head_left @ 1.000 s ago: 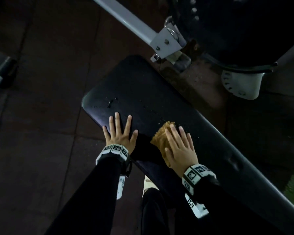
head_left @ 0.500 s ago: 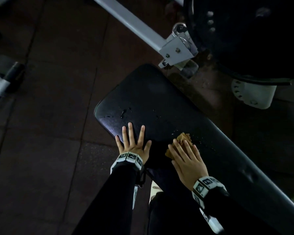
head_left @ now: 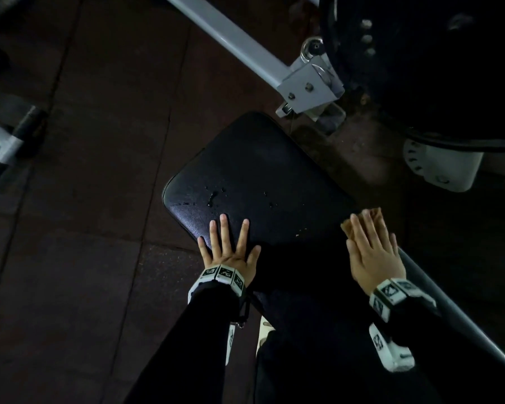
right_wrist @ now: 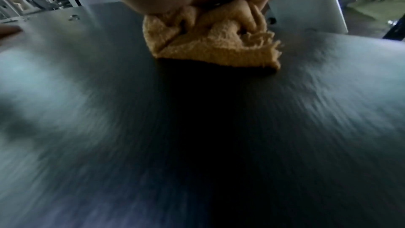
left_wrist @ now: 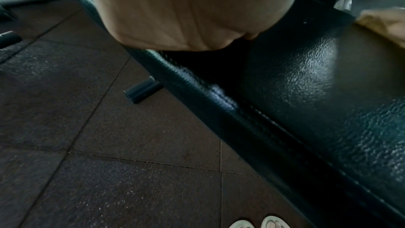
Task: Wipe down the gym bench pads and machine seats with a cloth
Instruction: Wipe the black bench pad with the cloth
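At the bench pad's right edge, my flat right hand presses the tan cloth. My left hand lies spread, empty, on its left edge.

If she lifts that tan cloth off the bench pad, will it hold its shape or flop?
Probably flop: the tan cloth is bunched in soft folds under the right hand. Its frayed, fuzzy edge suggests light terry. On the bench pad it likely slides easily.

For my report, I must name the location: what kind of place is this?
Most likely a gym: a black padded bench, a grey steel machine frame and dark rubber floor tiles.
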Demonstrator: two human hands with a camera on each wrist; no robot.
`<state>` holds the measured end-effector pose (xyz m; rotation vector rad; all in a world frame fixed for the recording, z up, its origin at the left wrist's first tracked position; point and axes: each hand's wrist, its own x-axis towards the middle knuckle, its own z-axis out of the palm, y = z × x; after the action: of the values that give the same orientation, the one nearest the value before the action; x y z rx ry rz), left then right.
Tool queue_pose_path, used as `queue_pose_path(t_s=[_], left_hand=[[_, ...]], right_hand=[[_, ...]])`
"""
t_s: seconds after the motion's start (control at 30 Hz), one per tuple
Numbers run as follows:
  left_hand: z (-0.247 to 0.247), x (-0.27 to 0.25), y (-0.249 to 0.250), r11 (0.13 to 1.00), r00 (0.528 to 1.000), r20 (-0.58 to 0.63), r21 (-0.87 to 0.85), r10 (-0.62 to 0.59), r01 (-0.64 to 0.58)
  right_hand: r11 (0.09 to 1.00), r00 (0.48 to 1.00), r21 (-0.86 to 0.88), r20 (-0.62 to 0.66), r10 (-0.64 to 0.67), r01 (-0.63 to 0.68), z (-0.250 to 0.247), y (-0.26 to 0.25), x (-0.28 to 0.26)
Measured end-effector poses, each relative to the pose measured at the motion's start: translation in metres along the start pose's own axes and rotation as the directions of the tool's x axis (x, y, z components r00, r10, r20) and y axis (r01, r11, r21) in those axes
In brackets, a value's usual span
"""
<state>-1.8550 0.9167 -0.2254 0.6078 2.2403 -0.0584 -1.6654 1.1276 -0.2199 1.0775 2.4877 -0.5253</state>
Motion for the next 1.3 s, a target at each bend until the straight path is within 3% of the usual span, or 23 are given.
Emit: queue_pose_path(t_s=[0.23, 0.47, 0.6, 0.7, 0.77, 0.9, 1.03, 1.17, 1.3], left_hand=[[-0.003, -0.002, 0.002, 1.000, 0.999, 0.038, 0.021, -0.009, 0.008], [-0.007, -0.003, 0.004, 0.998, 0.999, 0.043, 0.054, -0.032, 0.029], [-0.007, -0.003, 0.005, 0.998, 0.997, 0.068, 0.061, -0.029, 0.025], [-0.006, -0.002, 0.005, 0.997, 0.998, 0.056, 0.067, -0.035, 0.031], [-0.005, -0.001, 0.005, 0.997, 0.998, 0.056, 0.069, -0.040, 0.036], [-0.003, 0.000, 0.004, 0.997, 0.998, 0.046, 0.070, -0.040, 0.037], [-0.002, 0.000, 0.003, 0.999, 0.999, 0.033, 0.034, -0.023, 0.022], [0.001, -0.008, -0.001, 0.999, 0.992, -0.121, 0.025, 0.039, -0.036], [-0.011, -0.005, -0.002, 1.000, 0.959, -0.283, -0.001, 0.025, -0.027]], right_hand=[[0.997, 0.993, 0.020, 0.087, 0.073, -0.075, 0.032, -0.040, -0.045], [0.971, 0.972, -0.051, 0.007, -0.233, 0.233, 0.010, -0.070, 0.031], [0.981, 0.981, 0.007, 0.020, -0.194, 0.194, -0.015, -0.036, 0.070], [0.991, 0.997, 0.123, 0.050, -0.055, 0.048, -0.020, -0.007, 0.057], [0.994, 0.999, 0.112, 0.050, -0.002, -0.004, -0.014, 0.002, 0.032], [0.997, 0.993, -0.046, 0.103, -0.063, 0.068, 0.005, -0.021, -0.013], [0.985, 0.980, -0.018, 0.113, -0.166, 0.169, 0.010, -0.040, 0.001], [0.987, 0.982, 0.029, 0.096, -0.162, 0.160, -0.007, -0.036, 0.038], [0.986, 0.999, 0.165, 0.038, 0.003, -0.009, -0.022, -0.015, 0.049]])
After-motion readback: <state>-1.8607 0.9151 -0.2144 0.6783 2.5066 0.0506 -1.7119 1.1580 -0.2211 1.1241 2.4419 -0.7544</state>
